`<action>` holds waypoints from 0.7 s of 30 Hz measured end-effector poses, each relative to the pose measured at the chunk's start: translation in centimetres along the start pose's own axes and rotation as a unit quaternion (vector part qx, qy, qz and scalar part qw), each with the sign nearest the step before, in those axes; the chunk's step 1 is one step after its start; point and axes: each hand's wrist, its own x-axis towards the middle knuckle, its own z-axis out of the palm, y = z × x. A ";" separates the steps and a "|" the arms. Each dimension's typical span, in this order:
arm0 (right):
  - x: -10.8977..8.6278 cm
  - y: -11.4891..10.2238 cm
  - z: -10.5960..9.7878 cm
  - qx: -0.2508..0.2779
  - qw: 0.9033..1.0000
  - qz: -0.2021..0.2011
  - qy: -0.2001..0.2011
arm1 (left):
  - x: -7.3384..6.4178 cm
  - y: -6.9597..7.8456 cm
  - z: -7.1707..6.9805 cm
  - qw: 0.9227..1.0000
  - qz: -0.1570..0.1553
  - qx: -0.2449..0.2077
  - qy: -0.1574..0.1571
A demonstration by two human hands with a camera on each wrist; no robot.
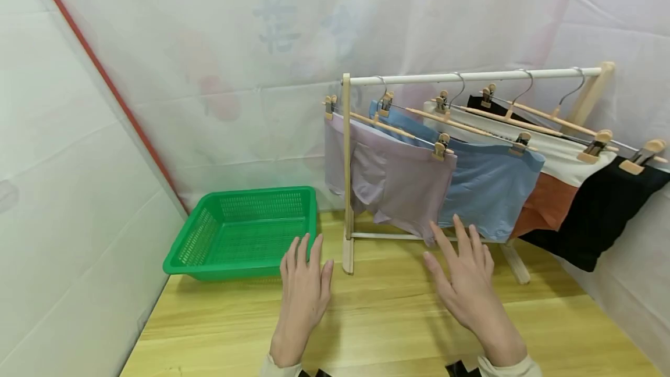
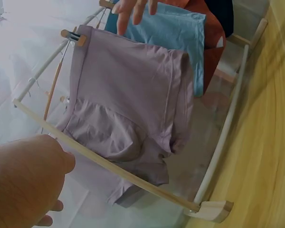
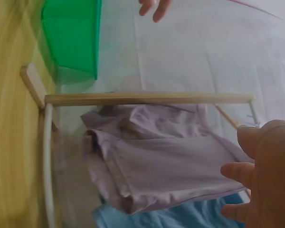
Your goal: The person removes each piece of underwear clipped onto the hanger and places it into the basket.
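Note:
My left hand hovers over the table near the front right corner of a green basket, fingers extended and holding nothing. To the right, my right hand is held with spread fingers in front of the rack, its fingertips overlapping the lower edges of the lavender boxer briefs and blue boxer briefs in the head view; whether they touch is unclear. Behind these hang a white and rust-coloured pair and a black pair. Each hangs from a clip hanger.
A small wooden rack with a white top rail carries the hangers. It stands on a wood-grain table. Pale printed cloth covers the walls behind and at the sides, close to the basket and the black pair.

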 end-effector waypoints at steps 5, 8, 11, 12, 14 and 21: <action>0.0 -0.4 -0.9 -0.004 1.000 -0.014 0.022 | 0.5 0.2 -0.2 1.000 0.007 -0.003 0.002; 0.2 -0.6 -1.5 -0.010 0.999 -0.028 0.039 | 0.9 0.3 -0.4 1.000 0.011 -0.012 0.003; 0.7 -0.9 -2.1 -0.017 0.997 -0.046 0.056 | 1.5 0.5 -0.7 1.000 0.018 -0.023 0.007; 0.8 -1.0 -2.2 -0.019 0.997 -0.052 0.061 | 1.8 0.5 -0.8 0.999 0.020 -0.026 0.009; 1.3 -1.2 -2.5 -0.022 0.995 -0.063 0.068 | 2.3 0.5 -1.0 0.999 0.020 -0.032 0.010; 2.8 -1.7 -3.7 -0.032 0.988 -0.108 0.105 | 3.3 0.3 -0.6 0.999 0.020 -0.041 -0.004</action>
